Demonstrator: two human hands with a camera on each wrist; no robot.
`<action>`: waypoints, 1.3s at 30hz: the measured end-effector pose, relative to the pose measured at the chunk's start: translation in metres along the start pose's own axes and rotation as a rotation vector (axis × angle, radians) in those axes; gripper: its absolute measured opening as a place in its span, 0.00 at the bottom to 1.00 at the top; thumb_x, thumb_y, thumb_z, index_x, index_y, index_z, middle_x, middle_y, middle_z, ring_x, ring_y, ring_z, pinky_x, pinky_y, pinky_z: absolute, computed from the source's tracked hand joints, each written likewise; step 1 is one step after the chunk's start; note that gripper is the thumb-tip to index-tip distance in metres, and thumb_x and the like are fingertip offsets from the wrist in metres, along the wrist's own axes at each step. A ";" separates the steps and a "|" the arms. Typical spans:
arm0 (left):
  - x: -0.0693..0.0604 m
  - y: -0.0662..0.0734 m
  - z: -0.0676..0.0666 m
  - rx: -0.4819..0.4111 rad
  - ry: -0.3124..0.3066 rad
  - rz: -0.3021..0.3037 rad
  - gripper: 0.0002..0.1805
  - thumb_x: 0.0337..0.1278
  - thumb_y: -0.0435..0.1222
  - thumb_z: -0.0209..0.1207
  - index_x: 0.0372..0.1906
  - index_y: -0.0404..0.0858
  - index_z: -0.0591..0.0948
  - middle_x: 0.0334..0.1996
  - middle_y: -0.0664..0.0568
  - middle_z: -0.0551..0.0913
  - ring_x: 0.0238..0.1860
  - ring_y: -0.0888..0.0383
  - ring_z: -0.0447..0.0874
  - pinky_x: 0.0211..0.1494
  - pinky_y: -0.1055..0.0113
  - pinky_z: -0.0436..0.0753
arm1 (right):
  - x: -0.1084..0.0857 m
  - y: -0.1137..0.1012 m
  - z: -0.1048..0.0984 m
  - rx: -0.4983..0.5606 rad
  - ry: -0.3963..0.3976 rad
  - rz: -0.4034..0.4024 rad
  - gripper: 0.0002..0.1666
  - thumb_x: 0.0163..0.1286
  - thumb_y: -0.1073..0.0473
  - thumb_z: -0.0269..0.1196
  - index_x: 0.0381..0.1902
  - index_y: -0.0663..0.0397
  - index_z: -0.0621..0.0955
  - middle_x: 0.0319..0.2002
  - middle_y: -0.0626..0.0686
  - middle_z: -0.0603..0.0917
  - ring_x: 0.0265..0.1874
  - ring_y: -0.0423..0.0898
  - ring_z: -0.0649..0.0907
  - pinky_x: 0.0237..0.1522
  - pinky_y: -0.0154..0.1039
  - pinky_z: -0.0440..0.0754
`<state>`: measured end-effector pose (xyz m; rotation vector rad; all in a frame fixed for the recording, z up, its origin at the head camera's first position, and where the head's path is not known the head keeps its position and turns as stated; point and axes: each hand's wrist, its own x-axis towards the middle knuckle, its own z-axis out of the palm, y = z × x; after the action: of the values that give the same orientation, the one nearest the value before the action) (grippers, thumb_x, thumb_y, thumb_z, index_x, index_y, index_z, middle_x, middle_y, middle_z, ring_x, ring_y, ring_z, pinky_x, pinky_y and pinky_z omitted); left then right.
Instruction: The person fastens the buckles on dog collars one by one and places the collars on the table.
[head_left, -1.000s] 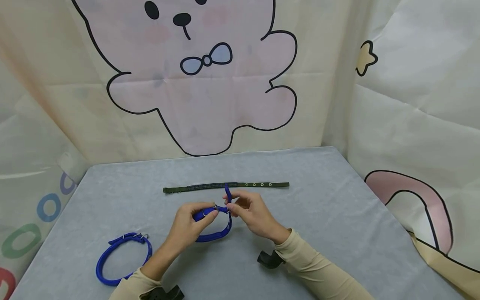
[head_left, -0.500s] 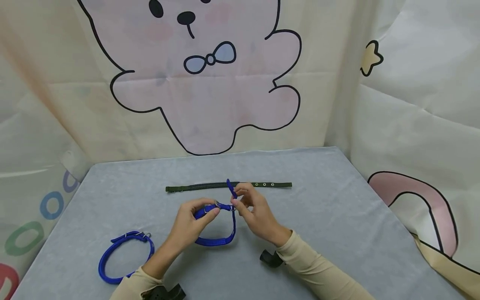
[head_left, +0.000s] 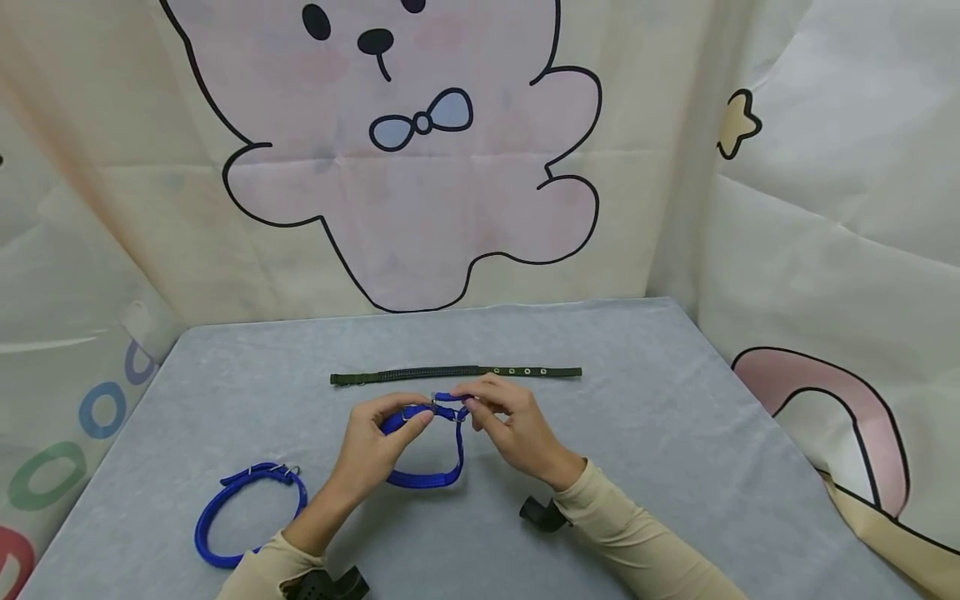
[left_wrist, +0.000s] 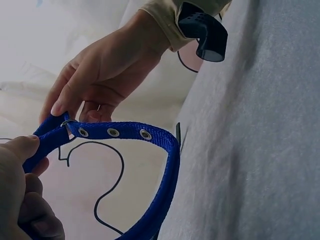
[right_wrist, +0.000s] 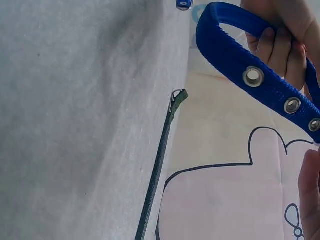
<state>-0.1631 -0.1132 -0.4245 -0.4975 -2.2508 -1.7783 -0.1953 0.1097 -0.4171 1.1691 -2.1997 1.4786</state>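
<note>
A blue strap [head_left: 423,481] with metal eyelets hangs in a loop between the two hands, above the table. My left hand [head_left: 377,446] pinches its buckle end between thumb and fingers. On the other side, my right hand [head_left: 513,422] pinches the strap near a metal ring, and the strap's tip points left toward the buckle. In the left wrist view the blue strap [left_wrist: 172,170] shows three eyelets beside the ring, with the right hand [left_wrist: 107,65] behind it. The right wrist view shows the blue strap [right_wrist: 227,57] large, the left hand's fingers behind it.
A second blue strap [head_left: 204,521], closed in a ring, lies on the grey table [head_left: 637,467] at the left, near the left forearm. A green strap [head_left: 427,373] with eyelets lies straight beyond the hands. Printed curtains stand behind and at both sides.
The right hand has folded the strap's tip over from pointing up to pointing left, toward the buckle. The left hand keeps its pinch, nearly in place.
</note>
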 end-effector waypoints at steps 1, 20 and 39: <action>0.000 0.000 0.000 -0.005 0.000 0.001 0.06 0.64 0.33 0.66 0.44 0.38 0.88 0.32 0.46 0.89 0.22 0.68 0.69 0.25 0.71 0.73 | 0.000 0.000 0.000 -0.002 -0.007 -0.003 0.14 0.76 0.69 0.57 0.52 0.56 0.85 0.42 0.56 0.84 0.26 0.39 0.80 0.30 0.33 0.83; -0.002 0.000 0.003 0.064 -0.060 0.020 0.10 0.64 0.35 0.66 0.48 0.39 0.88 0.38 0.48 0.90 0.31 0.66 0.83 0.34 0.70 0.84 | -0.008 -0.013 0.019 0.088 -0.005 0.130 0.18 0.74 0.68 0.61 0.60 0.59 0.79 0.50 0.60 0.82 0.30 0.45 0.86 0.34 0.38 0.87; -0.005 0.009 0.008 0.107 -0.210 -0.086 0.10 0.60 0.42 0.70 0.43 0.43 0.88 0.38 0.50 0.91 0.27 0.67 0.82 0.31 0.70 0.82 | -0.004 -0.012 0.004 0.331 -0.177 0.226 0.10 0.74 0.67 0.60 0.50 0.67 0.82 0.42 0.69 0.83 0.24 0.38 0.83 0.30 0.39 0.86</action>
<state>-0.1546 -0.1046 -0.4203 -0.6000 -2.5292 -1.7043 -0.1835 0.1059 -0.4131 1.2207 -2.3287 1.9620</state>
